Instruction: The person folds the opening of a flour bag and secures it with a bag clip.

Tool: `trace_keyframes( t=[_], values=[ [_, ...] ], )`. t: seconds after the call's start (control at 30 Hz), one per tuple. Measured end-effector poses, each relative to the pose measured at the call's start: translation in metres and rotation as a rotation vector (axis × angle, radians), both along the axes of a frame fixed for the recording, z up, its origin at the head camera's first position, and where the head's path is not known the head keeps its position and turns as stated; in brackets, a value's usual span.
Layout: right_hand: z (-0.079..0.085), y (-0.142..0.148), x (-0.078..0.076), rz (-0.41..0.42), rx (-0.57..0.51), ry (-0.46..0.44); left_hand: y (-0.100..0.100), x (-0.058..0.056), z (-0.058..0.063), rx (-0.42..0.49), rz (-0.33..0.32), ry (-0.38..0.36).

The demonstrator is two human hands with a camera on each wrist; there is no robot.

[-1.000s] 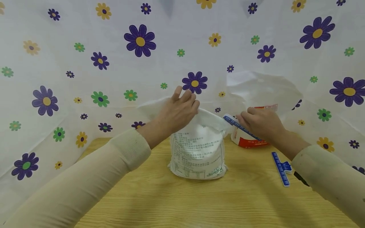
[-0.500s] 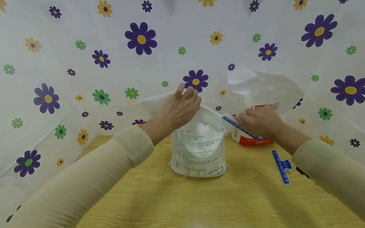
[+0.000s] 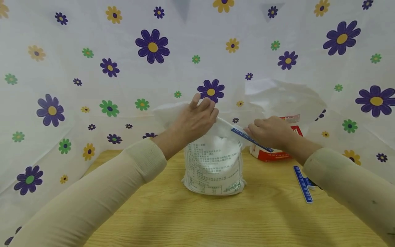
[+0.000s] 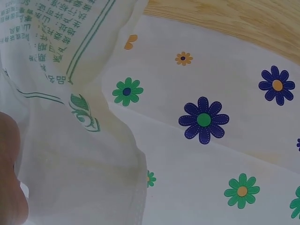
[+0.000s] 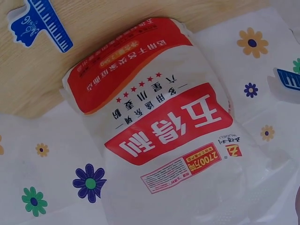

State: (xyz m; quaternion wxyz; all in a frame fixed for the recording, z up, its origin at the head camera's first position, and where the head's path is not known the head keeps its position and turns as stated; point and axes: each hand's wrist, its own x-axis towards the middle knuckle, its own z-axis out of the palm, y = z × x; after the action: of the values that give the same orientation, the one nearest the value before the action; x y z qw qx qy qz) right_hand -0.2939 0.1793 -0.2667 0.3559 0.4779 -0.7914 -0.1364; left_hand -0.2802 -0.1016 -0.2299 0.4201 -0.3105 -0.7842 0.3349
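A white bag with green print (image 3: pixel 213 171) stands upright on the table, its top folded over. My left hand (image 3: pixel 195 120) grips that folded top, knuckles up. Translucent bag plastic (image 4: pixel 79 154) fills the left side of the left wrist view, with part of the left hand (image 4: pixel 10 173) at the edge. My right hand (image 3: pixel 271 132) holds a long blue bag clip (image 3: pixel 251 140) slantwise. The clip's left end overlaps the right end of the bag's fold in the head view. Only a corner of this clip (image 5: pixel 288 78) shows in the right wrist view.
Behind the right hand stands a red and white flour bag (image 3: pixel 271 156), its clear plastic top rising loose. Another blue clip (image 3: pixel 303 185) lies on the wooden table (image 3: pixel 197 219) at the right, partly covered by the sleeve. A flowered sheet (image 3: pixel 123 41) hangs behind and at the sides.
My right hand has moved left with the clip, bringing its end over the bag's fold. The left hand keeps its grip on the bag's top.
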Motion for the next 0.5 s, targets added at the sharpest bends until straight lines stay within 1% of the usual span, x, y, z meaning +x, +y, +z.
trace_keyframes(
  t=[0.13,0.23,0.27,0.33,0.4,0.47,0.5],
  values=[
    [0.0003,-0.0022,-0.0027,-0.007,-0.014,0.005,-0.0021,-0.0002,-0.0012,0.006,-0.005,0.005],
    [-0.0002,-0.0032,-0.0019,-0.045,-0.046,-0.028,-0.0033,-0.0003,-0.0010,0.003,-0.003,-0.002],
    [-0.0003,-0.0039,-0.0012,-0.076,-0.071,-0.058,-0.0034,-0.0002,-0.0007,0.003,0.000,-0.007],
    [-0.0001,-0.0060,0.0008,-0.169,-0.130,-0.139,-0.0034,-0.0003,0.0001,0.008,0.003,-0.023],
    [-0.0010,-0.0080,0.0029,-0.246,-0.205,-0.207,-0.0037,0.0003,0.0010,0.015,0.005,-0.036],
    [-0.0026,-0.0098,0.0044,-0.294,-0.284,-0.250,-0.0042,0.0009,0.0022,0.032,0.007,-0.059],
    [-0.0035,-0.0104,0.0045,-0.303,-0.306,-0.251,-0.0047,0.0015,0.0034,0.051,0.007,-0.086]
  ],
)
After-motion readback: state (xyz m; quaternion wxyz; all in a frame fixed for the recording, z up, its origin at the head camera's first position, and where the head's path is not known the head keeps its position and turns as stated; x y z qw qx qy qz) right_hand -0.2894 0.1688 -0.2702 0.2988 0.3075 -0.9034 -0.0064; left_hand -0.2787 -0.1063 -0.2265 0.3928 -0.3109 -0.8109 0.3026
